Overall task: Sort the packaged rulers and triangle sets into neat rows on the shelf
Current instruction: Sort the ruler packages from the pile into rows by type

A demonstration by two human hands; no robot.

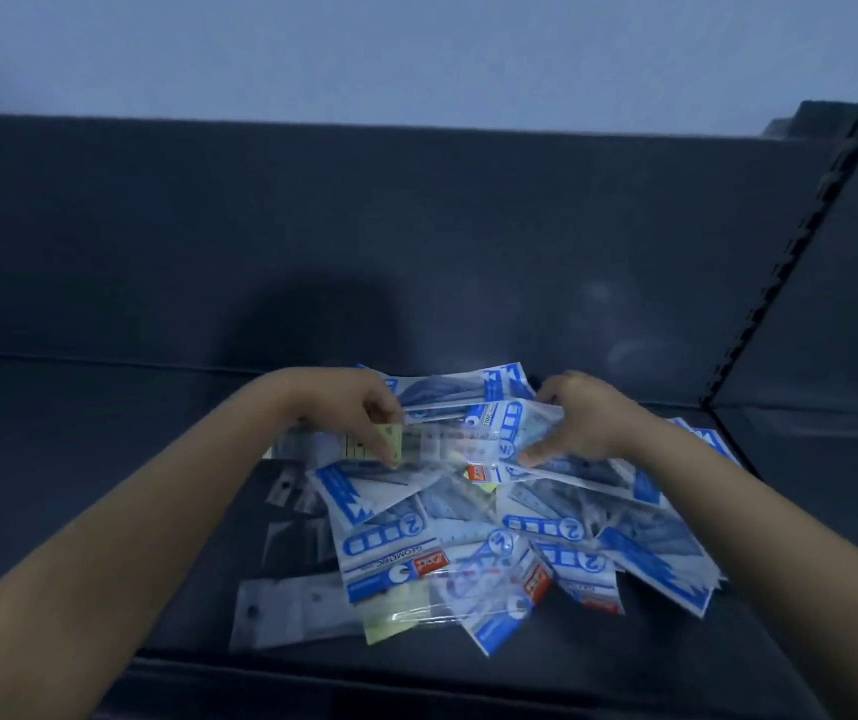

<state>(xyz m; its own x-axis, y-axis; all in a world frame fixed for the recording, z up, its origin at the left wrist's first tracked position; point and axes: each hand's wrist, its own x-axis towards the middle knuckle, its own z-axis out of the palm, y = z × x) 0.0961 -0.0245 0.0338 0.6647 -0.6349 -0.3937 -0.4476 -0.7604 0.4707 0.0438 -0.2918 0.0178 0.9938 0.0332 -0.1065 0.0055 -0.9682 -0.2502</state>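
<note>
A loose heap of blue-and-white packaged triangle sets (546, 532) lies on the dark shelf floor (105, 459), the packs overlapping at odd angles. Clear packaged rulers (286, 610) lie at the heap's left edge. My left hand (359, 407) pinches one end of a clear packaged ruler (442, 444) held across the top of the heap, its fingers by a yellow-green label. My right hand (577, 423) grips the other end of that ruler together with a blue-and-white pack (505, 423).
The shelf's dark back panel (416, 226) rises behind the heap. A slotted upright (790, 252) runs diagonally at the right, with another shelf bay (842, 356) beyond it. The shelf's front lip (416, 678) runs below the heap.
</note>
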